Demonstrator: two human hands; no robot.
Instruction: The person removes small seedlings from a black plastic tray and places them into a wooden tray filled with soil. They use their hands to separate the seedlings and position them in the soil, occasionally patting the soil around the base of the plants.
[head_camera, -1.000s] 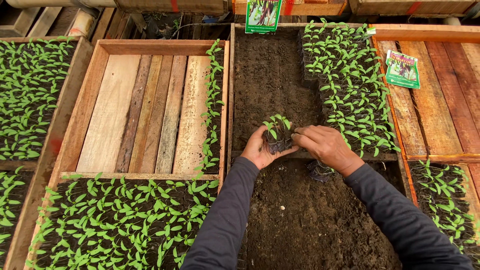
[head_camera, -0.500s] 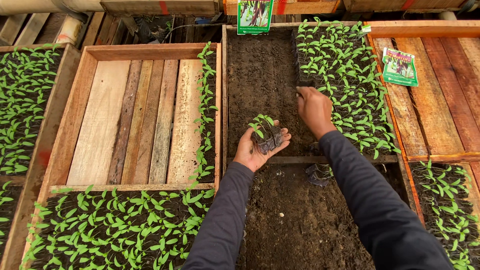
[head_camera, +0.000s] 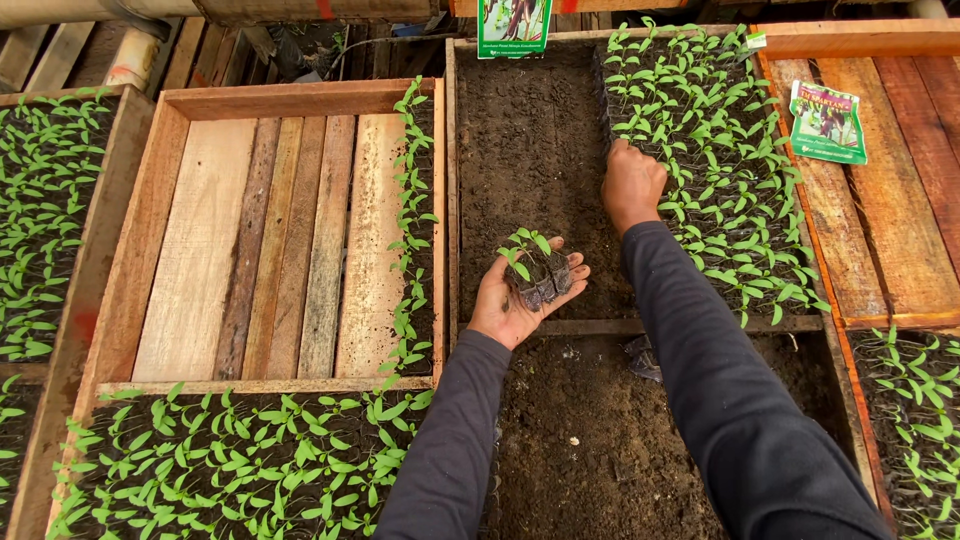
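Seedlings (head_camera: 535, 268) in small dark soil pots sit in the left hand (head_camera: 515, 305), which is open with the palm up and the fingers curled a little around the cluster, near the middle of the view. The right hand (head_camera: 632, 185) is stretched forward, toward 1 o'clock from the left one, and rests at the edge of the dense block of seedlings (head_camera: 715, 170) in the soil-filled wooden tray (head_camera: 455, 180). Its fingers are bent down into the plants; whether they pinch something I cannot tell, because the back of the hand covers them.

At 9 o'clock from the left hand lies a wooden crate (head_camera: 260, 240) with bare slats and one single row of seedlings (head_camera: 412, 230) along its right wall. At 7 o'clock is a full crate (head_camera: 230, 465) of young plants. A seed packet (head_camera: 827, 122) lies on the red-brown boards at 2 o'clock.

To do this step well, I think the right hand should take each pot by its soil body and not by the thin stem, and separate it gently from the neighbours. The left palm should stay level so the held pots do not tip.
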